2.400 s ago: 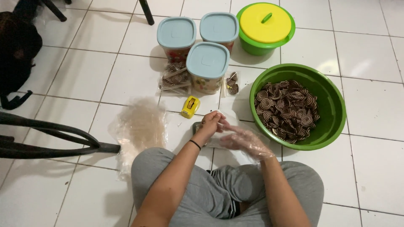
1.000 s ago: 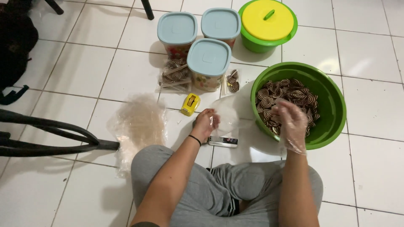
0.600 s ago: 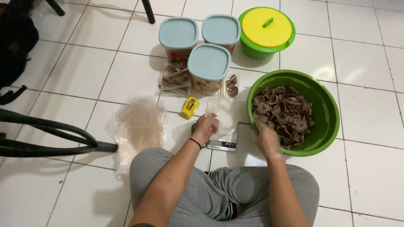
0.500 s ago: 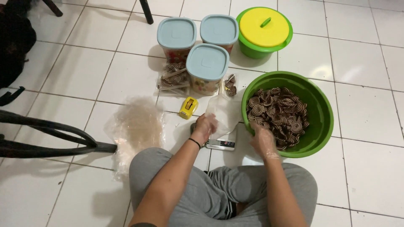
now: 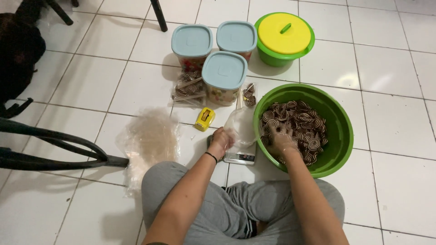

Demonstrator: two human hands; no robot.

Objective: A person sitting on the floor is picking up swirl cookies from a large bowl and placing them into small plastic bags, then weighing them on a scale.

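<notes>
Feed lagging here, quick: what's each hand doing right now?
Left hand: closed, holding the clear plastic bag.
Right hand: gloved, in the green basin on the spiral cookies; grip cannot be told.

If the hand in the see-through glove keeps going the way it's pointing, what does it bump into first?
The gloved right hand reaches forward and down into the round green plastic bowl. It would most likely meet the brown-and-white spiral cookies first; it may already touch them, though depth is unclear.

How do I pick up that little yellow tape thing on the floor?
Probably from above: the yellow tape dispenser lies flat on the tiles, clear of the containers. Pinch its two long sides with your fingers and lift straight up.
</notes>
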